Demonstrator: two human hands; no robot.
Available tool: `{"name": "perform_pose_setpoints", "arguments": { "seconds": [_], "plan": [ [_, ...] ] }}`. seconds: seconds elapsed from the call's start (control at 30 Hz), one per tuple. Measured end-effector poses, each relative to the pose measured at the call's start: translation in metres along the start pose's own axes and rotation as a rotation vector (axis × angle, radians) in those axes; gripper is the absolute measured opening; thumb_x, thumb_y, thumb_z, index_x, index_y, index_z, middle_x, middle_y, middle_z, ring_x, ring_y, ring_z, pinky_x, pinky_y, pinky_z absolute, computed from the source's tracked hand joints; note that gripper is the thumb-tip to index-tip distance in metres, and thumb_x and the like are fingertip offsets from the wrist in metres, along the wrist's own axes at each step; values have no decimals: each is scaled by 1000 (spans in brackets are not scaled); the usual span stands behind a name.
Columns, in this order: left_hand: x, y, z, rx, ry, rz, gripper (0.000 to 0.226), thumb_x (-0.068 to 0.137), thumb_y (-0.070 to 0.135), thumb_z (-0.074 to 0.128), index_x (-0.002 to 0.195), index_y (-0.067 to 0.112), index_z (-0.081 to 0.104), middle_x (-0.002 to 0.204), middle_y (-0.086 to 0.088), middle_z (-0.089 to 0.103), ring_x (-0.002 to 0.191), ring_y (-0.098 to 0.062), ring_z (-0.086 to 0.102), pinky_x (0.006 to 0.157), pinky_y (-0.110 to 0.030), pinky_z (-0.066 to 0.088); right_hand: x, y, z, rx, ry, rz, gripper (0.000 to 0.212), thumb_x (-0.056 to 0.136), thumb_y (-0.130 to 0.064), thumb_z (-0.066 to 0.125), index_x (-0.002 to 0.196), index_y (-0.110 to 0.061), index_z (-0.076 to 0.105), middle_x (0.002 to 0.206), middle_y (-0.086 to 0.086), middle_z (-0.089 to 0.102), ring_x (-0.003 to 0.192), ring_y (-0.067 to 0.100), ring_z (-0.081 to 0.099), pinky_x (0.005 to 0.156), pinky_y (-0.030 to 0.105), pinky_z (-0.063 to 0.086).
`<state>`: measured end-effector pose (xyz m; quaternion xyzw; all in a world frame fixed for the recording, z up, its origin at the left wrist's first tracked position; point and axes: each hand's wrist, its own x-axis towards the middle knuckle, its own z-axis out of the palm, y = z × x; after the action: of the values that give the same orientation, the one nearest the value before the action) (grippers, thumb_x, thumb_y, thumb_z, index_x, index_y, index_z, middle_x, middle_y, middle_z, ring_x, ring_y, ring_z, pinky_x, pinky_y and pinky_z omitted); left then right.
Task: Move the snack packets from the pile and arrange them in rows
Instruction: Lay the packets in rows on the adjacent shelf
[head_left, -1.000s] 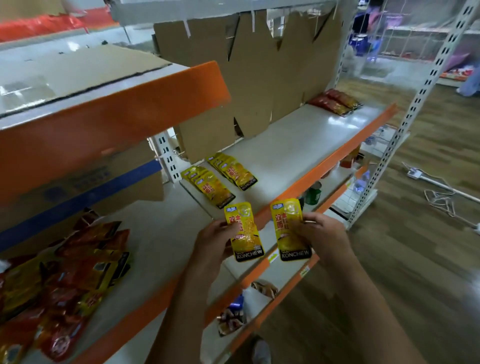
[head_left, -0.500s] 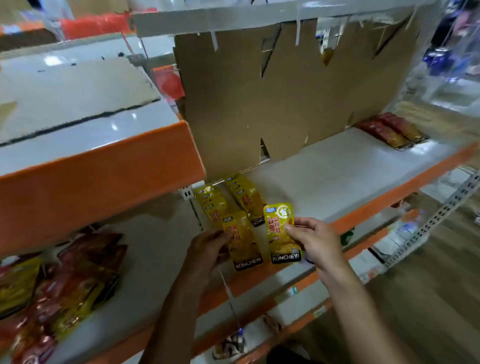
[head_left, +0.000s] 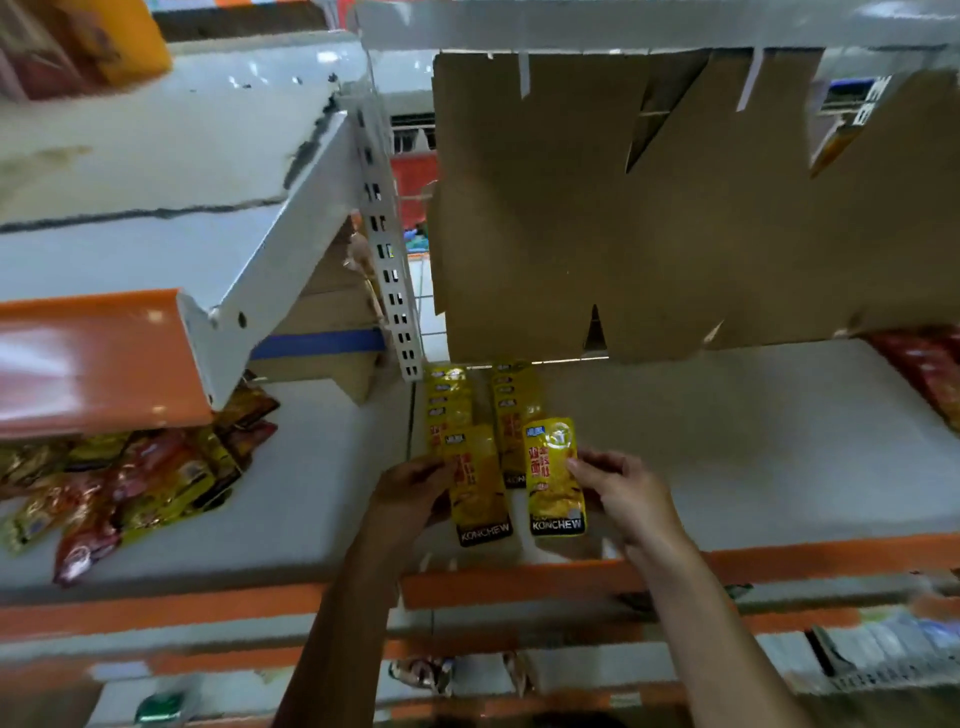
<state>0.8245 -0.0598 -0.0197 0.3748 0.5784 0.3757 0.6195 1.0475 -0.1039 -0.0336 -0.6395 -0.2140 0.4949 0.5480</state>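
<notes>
Yellow snack packets printed KONCHEW fill both hands over the white shelf (head_left: 727, 441) with its orange front edge. The left hand (head_left: 415, 488) pinches the left packet (head_left: 478, 493) by its left side, thumb on the face, the packet lying low over the front end of the left row (head_left: 449, 405). The right hand (head_left: 623, 491) grips the right packet (head_left: 553, 480) by its right edge, fingers curled round it, at the front end of the right row (head_left: 514, 405). Both rows of overlapping yellow packets run back toward the cardboard sheet (head_left: 649, 208) at the shelf's rear. The pile (head_left: 130, 473) of red and yellow packets lies well apart to the left, on the neighbouring shelf section. More red packets (head_left: 930, 374) sit at the far right edge.
</notes>
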Motion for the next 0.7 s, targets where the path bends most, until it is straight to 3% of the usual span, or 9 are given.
{"name": "perform_pose_setpoints", "arguments": {
  "seconds": [0.1,0.17,0.3,0.43,0.6,0.7],
  "plan": [
    [0,-3,-2,-4,73,14,6,92,9,68,96,12,70,81,-5,77,73,-21,75,71,-31,62,9,-2,3,-2,-54,-1,15,87,1,68,102,2,69,98,21,70,88,29,65,80,40,54],
    [0,-1,-2,-17,100,26,7,90,9,70,98,9,70,78,-4,77,71,-20,75,73,-33,62,16,-2,6,-31,-85,-4,6,88,1,67,93,-2,70,95,23,69,86,30,64,79,43,54],
    [2,4,-2,-35,144,48,4,89,5,70,92,7,71,71,-2,75,62,-14,73,57,-21,58,29,-1,13,-93,-105,6,9,88,-2,68,81,-7,69,90,24,70,82,31,65,81,49,53],
    [9,5,0,-49,180,32,7,88,2,70,88,9,70,75,-4,74,58,-10,71,52,-19,56,39,-1,15,-118,-110,-11,21,85,1,70,67,-10,72,79,19,70,79,32,66,82,54,53],
    [17,5,-4,-33,187,31,13,88,2,71,100,2,70,85,-11,74,66,-17,74,58,-26,60,44,-3,14,-134,-130,11,25,84,3,69,64,-12,74,81,23,71,79,33,66,85,60,53],
    [22,6,-5,26,186,53,10,89,3,70,98,4,70,85,-10,73,63,-13,73,55,-23,58,46,-6,14,-146,-112,9,16,83,3,70,72,-8,73,84,23,73,82,36,69,85,58,53]
  ]
}}
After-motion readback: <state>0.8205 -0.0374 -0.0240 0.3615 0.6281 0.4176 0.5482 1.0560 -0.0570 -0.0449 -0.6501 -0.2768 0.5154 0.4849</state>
